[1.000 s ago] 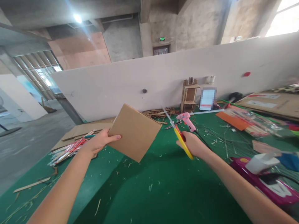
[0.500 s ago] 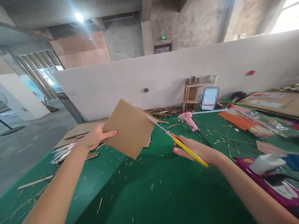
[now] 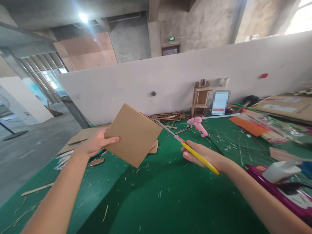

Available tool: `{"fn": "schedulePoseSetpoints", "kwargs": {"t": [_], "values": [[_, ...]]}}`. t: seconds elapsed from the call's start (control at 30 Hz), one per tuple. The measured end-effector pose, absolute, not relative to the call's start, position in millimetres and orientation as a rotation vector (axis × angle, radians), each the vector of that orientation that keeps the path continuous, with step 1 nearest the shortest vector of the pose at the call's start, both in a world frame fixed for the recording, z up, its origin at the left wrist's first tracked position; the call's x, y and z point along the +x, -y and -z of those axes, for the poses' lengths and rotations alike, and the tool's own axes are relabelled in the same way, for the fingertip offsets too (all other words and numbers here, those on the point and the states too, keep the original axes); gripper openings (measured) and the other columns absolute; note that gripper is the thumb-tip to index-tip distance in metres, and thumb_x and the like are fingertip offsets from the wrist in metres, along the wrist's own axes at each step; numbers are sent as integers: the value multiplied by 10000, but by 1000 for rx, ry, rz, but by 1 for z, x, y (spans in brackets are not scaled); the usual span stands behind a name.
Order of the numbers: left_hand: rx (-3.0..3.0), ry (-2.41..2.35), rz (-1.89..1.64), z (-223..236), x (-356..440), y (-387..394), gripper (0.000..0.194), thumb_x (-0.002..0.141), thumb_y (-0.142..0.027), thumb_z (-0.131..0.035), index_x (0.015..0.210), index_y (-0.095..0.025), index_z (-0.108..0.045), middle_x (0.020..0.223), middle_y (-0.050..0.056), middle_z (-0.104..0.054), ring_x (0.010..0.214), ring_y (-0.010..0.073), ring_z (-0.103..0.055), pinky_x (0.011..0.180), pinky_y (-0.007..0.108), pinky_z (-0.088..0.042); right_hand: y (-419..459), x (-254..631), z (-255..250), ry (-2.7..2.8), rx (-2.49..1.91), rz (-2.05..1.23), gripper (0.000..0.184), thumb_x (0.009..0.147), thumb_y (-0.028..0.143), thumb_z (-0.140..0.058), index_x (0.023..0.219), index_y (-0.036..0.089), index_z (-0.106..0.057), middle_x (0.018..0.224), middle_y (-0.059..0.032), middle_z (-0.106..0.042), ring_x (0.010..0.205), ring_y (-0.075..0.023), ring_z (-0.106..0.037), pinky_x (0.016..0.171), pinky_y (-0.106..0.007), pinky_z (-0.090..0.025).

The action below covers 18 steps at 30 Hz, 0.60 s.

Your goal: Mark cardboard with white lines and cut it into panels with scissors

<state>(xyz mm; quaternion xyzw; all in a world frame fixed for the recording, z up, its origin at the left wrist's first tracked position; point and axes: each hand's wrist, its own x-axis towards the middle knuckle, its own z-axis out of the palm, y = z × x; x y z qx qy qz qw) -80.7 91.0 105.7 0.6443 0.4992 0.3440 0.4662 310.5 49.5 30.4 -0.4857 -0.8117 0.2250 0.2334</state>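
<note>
A square piece of brown cardboard (image 3: 133, 135) is held up over the green table, tilted, one corner pointing down. My left hand (image 3: 98, 142) is closed on its left edge, thumb on the near face and fingers hidden behind. In my right hand (image 3: 201, 154) are scissors (image 3: 201, 158) with yellow and red handles. Their metal blades point up and left, and the tip is at the right corner of the cardboard; whether it touches I cannot tell. A smaller cardboard scrap (image 3: 153, 148) shows behind the lower right edge.
A pink glue gun (image 3: 200, 126) lies past my right hand. Behind it stand a small cardboard tower (image 3: 201, 99) and a blurred-out screen (image 3: 220, 103). A magenta power strip (image 3: 278, 185) is at right. Cardboard strips (image 3: 168, 116) lie along the white partition (image 3: 117, 87). Scraps litter the green table (image 3: 146, 201).
The scissors have swung left, from pointing up beside the cardboard to lying with their tip at its right corner. The cardboard has shifted slightly left, still in my left hand.
</note>
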Motion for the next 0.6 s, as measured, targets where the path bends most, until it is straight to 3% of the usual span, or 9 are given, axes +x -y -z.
{"fn": "schedulePoseSetpoints", "kwargs": {"t": [0.6], "values": [[1537,-1172,-856,-106,-80,-89,639,725,-304,-720,1296,-208,-450,1319,106,-544,1161,317,-538,903,440,-512,-49,307,-31,2188,-1380,-686,479,825,641,-448,945,190,-552,807,-66,-638,641,-182,-574,578,-277,-426]]}}
